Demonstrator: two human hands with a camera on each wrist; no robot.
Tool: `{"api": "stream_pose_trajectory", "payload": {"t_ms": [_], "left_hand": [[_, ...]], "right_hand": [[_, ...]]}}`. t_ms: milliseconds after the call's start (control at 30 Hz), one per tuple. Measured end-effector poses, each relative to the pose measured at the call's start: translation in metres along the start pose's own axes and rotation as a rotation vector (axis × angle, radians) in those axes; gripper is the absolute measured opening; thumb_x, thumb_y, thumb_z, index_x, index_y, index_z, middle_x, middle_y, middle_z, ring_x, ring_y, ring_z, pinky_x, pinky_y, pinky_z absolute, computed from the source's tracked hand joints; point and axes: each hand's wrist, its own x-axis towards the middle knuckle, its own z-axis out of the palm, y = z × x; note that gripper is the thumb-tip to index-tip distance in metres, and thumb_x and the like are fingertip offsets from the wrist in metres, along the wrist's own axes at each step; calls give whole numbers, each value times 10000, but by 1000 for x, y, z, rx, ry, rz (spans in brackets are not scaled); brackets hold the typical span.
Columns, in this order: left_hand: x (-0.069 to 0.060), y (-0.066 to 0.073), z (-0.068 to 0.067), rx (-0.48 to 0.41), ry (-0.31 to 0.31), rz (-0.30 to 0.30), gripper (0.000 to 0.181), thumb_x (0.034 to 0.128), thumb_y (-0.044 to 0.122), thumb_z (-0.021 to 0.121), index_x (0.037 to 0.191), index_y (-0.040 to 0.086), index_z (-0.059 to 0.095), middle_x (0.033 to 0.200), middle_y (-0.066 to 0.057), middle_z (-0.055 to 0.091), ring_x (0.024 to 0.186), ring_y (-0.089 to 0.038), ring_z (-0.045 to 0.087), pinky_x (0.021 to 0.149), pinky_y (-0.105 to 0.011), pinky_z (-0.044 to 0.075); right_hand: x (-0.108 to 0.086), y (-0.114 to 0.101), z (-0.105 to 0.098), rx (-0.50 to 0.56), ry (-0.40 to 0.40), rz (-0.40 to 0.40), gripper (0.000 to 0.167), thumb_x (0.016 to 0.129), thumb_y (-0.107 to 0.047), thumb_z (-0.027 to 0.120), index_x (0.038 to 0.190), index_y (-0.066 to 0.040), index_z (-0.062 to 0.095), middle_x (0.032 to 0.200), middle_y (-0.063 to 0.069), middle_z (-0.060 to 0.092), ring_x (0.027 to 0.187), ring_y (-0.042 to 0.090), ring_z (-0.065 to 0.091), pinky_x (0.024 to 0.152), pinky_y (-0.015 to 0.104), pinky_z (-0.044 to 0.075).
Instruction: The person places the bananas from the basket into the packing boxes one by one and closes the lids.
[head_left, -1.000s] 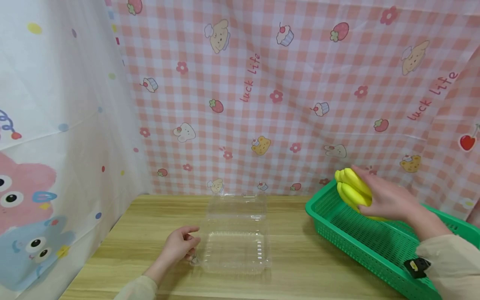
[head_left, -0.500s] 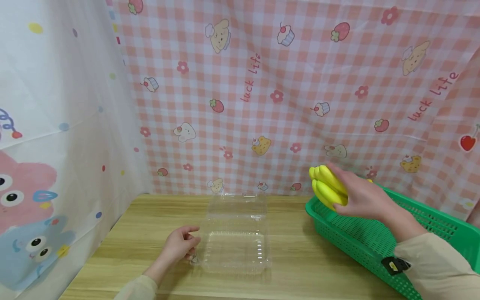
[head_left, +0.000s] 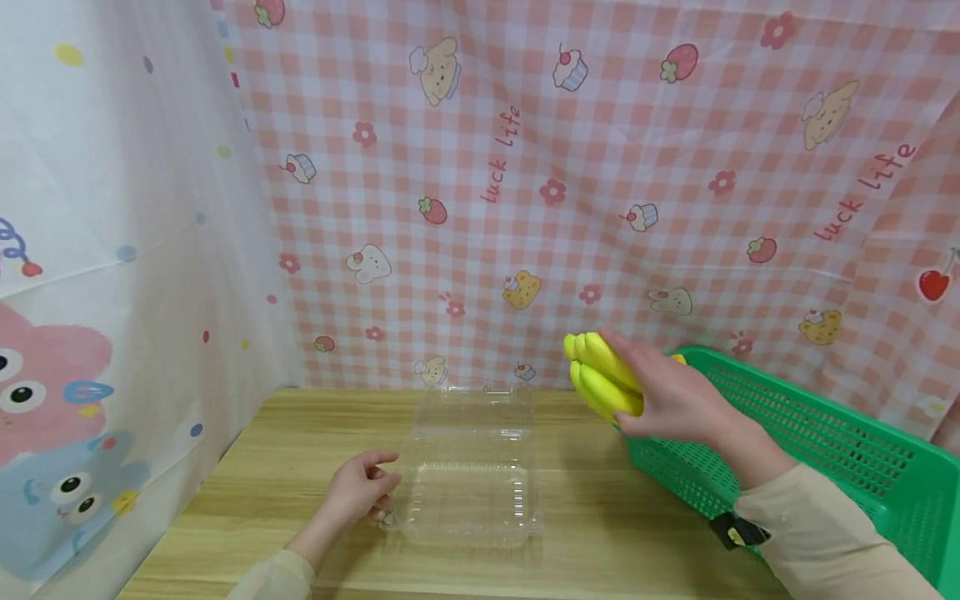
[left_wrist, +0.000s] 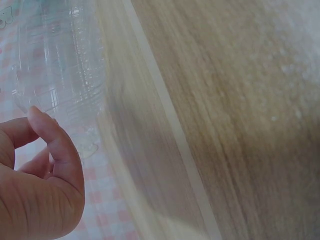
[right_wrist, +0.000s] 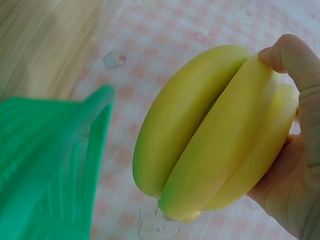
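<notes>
In the head view my right hand (head_left: 678,396) grips a bunch of yellow bananas (head_left: 600,377) above the left end of a green plastic basket (head_left: 795,408). The right wrist view shows the thumb on top of the bananas (right_wrist: 215,135) and fingers behind them, with the basket's rim (right_wrist: 97,105) close by. A clear plastic clamshell box (head_left: 471,507) lies opened on the wooden table, its lid (head_left: 474,410) folded back. Beside its left edge, my left hand (head_left: 358,487) rests with fingers loosely bent. Whether these fingers touch the box is unclear.
The wooden table (head_left: 315,425) ends at a pink checked cloth (head_left: 480,208) hanging behind it. A white cloth with cartoon prints (head_left: 135,292) hangs along the left side. The basket takes up the table's right side.
My right hand has carried the bananas leftward, from over the basket toward its left end. The left hand, box and basket have stayed put.
</notes>
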Motion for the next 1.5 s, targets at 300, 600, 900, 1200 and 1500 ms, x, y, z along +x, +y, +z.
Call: {"api": "stream_pose_trajectory", "payload": {"t_ms": [300,600,900,1200,1500], "left_hand": [[-1,1,-1,10,-2,7,416,922,-15,646,1323,-82,556,767,-79,526,539,-146,490,432,-225,420],[-1,2,-1,-10,-18,7,421,924,-27,632,1330,-92,542,769,-81,511,554,-146,466,441,-217,403],[-1,1,-1,4,2,11,422,923,-8,651,1324,-89,548,772,-81,517,556,-163,482,432,-223,412],[-1,1,-1,-21,-5,-9,416,926,-23,636,1328,-83,548,780,-82,521,568,-147,485,438,-213,407],[-1,2,-1,-11,0,-8,412,924,-16,640,1322,-78,555,785,-83,529,580,-151,499,446,-214,427]], "right_hand": [[16,-27,18,59,-18,-39,1026,706,-219,822,1553,-101,255,1200,101,567,850,179,510,651,313,486],[26,-47,39,90,3,-86,1021,708,-271,807,1557,-120,258,1253,95,570,886,175,527,630,307,490],[37,-71,56,137,-37,-102,1011,723,-280,793,1562,-125,250,1258,101,569,873,164,531,601,280,488],[48,-93,71,156,-63,-170,1036,720,-265,808,1568,-132,228,1276,113,566,937,168,549,682,304,517],[55,-112,91,123,-108,-178,1075,712,-295,830,1579,-171,207,1223,125,581,901,175,569,675,289,519]]}}
